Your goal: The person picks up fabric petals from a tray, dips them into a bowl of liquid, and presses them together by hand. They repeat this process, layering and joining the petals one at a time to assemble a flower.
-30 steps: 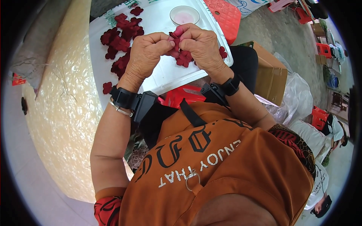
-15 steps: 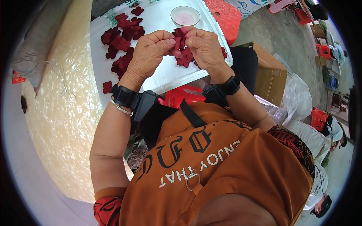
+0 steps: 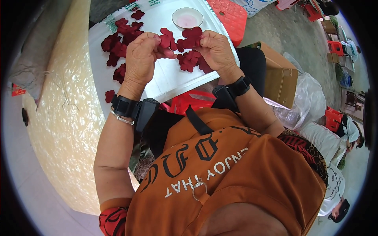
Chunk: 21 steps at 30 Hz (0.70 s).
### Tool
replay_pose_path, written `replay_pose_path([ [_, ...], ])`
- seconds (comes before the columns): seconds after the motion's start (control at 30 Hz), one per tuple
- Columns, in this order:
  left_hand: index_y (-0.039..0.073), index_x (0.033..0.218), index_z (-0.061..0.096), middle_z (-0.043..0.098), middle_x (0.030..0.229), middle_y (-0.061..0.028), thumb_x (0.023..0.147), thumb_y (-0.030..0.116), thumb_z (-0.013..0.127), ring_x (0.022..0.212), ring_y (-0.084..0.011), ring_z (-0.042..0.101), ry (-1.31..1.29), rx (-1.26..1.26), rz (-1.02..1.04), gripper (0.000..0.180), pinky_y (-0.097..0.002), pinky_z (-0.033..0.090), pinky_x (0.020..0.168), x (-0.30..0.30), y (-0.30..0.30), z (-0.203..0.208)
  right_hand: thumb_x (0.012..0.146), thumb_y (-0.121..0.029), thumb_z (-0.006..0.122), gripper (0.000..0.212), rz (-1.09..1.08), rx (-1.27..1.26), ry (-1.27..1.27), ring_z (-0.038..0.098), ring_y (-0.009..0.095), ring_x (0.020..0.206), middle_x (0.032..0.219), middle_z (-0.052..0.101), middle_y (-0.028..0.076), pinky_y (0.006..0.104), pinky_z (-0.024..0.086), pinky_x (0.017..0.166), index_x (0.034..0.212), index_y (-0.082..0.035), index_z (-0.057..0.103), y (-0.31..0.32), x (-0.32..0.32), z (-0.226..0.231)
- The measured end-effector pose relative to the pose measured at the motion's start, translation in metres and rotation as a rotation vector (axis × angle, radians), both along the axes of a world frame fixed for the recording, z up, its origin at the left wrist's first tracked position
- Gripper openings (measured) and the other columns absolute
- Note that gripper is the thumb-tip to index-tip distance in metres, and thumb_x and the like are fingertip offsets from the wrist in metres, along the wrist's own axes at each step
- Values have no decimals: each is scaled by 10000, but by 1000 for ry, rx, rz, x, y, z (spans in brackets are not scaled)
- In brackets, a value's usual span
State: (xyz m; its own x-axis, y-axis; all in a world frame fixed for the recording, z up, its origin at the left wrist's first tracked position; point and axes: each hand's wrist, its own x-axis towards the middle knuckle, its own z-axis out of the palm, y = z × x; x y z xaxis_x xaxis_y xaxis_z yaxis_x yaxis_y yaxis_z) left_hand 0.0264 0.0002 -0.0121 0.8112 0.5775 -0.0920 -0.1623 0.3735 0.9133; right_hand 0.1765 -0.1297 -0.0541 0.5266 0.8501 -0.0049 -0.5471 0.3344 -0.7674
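Note:
Above a white tray [image 3: 163,84] my two hands are raised, a short gap between them. My left hand [image 3: 143,55] pinches a dark red fabric petal piece [image 3: 167,38] between thumb and fingers. Another dark red petal piece [image 3: 192,36], with rounded lobes, is gripped at its right edge by my right hand [image 3: 216,49]. Below it, more red petal pieces [image 3: 189,61] lie on the tray near my right hand. A loose group of petal pieces [image 3: 118,49] is spread to the left of my left hand, partly hidden by it.
A shallow round bowl [image 3: 188,18] with pale pink contents stands at the tray's far side. Beyond the tray is a red plastic stool [image 3: 230,19]. An open cardboard box [image 3: 277,82] and clear plastic bags [image 3: 309,94] are to the right. Other people sit farther right.
My hands have moved apart. The petal pieces bunched between them are now separated, one in each hand. The view has shifted slightly.

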Motion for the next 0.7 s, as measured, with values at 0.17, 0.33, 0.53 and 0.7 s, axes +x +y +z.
replay_pose_path([
  [0.17, -47, 809, 537, 592, 739, -120, 818, 78, 465, 578, -190, 602, 116, 44, 87, 145, -316, 537, 588, 2, -1, 2, 766, 52, 489, 59, -16, -222, -201, 616, 178, 668, 735, 591, 90, 284, 530, 642, 735, 24, 531, -6, 4, 6],
  [0.33, -40, 792, 526, 583, 685, -95, 814, 45, 468, 544, -160, 593, 288, 207, 38, 105, -269, 521, 537, 6, -12, -5, 740, 53, 524, 44, -50, -251, -459, 603, 150, 587, 665, 582, 74, 239, 519, 569, 710, 22, 535, -4, -6, 23],
  [0.53, -19, 823, 521, 581, 707, -82, 843, 66, 490, 561, -150, 586, 280, 116, -14, 93, -275, 513, 534, 8, -23, -5, 707, 34, 593, 47, -74, -428, -831, 575, 87, 617, 679, 591, 57, 207, 485, 569, 727, 24, 552, 3, -27, 28],
  [0.7, -11, 839, 505, 575, 669, -100, 833, 62, 513, 530, -169, 576, 319, 338, 103, 74, -284, 478, 488, 10, -30, -6, 693, -48, 625, 97, -161, -321, -725, 574, 99, 594, 690, 624, 76, 222, 466, 534, 747, 25, 593, 13, -43, 23],
])
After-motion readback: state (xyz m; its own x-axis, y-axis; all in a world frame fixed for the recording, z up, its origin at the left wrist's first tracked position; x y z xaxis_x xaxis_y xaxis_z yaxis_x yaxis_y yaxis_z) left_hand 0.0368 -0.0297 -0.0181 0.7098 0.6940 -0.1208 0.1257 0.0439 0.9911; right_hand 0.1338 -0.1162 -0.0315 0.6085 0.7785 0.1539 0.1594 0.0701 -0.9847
